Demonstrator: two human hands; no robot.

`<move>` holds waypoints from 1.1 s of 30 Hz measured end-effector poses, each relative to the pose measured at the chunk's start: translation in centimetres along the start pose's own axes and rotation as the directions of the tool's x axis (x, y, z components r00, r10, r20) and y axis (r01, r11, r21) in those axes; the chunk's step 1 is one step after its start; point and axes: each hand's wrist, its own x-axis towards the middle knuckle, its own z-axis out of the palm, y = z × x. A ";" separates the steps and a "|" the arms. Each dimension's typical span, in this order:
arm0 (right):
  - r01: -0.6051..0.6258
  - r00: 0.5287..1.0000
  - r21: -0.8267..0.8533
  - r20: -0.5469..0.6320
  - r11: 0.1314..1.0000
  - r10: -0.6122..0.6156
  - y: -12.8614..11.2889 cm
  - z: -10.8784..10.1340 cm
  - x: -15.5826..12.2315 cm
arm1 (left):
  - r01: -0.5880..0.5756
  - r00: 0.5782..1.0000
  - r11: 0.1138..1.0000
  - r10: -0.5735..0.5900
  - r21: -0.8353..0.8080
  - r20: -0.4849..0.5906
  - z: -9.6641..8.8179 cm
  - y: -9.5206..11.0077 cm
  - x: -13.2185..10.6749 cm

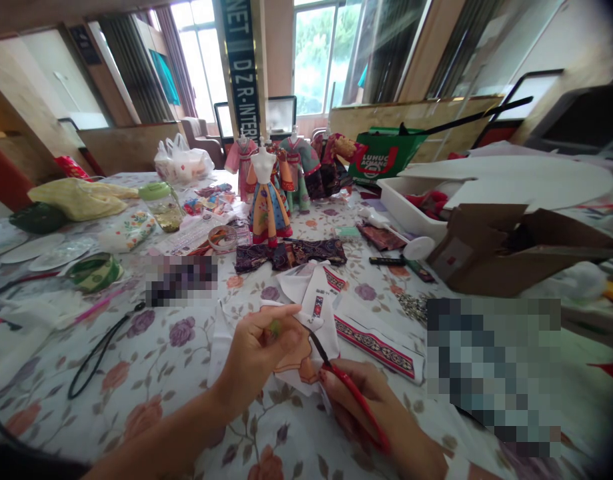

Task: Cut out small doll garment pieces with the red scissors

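My left hand [259, 347] pinches a small white and orange doll garment piece [299, 357] just above the flowered tablecloth [161, 373]. My right hand [366, 407] is closed around a red-handled brush [353, 393], whose dark tip touches the orange part of the piece. A white doll blouse with embroidered red trim [326, 287] lies right behind both hands, and a white strip with patterned trim [376, 343] lies to its right.
A dressed doll form [267, 200] stands mid-table among other costumed dolls [299, 167]. Dark patterned fabric [291, 253] lies before it. A brown cardboard box [491, 253], white tray [411, 213] and green bag [386, 157] stand right. Ribbon roll [93, 270], jar [161, 203] and black cord [99, 357] lie left.
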 end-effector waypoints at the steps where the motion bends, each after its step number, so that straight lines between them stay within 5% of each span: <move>1: 0.000 1.000 0.004 0.002 1.000 0.000 -0.1 0.0 0.0 | 0.004 1.000 1.000 -0.004 0.002 0.008 0.0 0.0 0.0; 33: -0.019 0.998 -0.015 -0.055 1.000 0.018 0.0 0.3 -0.1 | 0.073 0.997 0.992 -0.071 0.100 -0.017 0.1 0.2 -0.2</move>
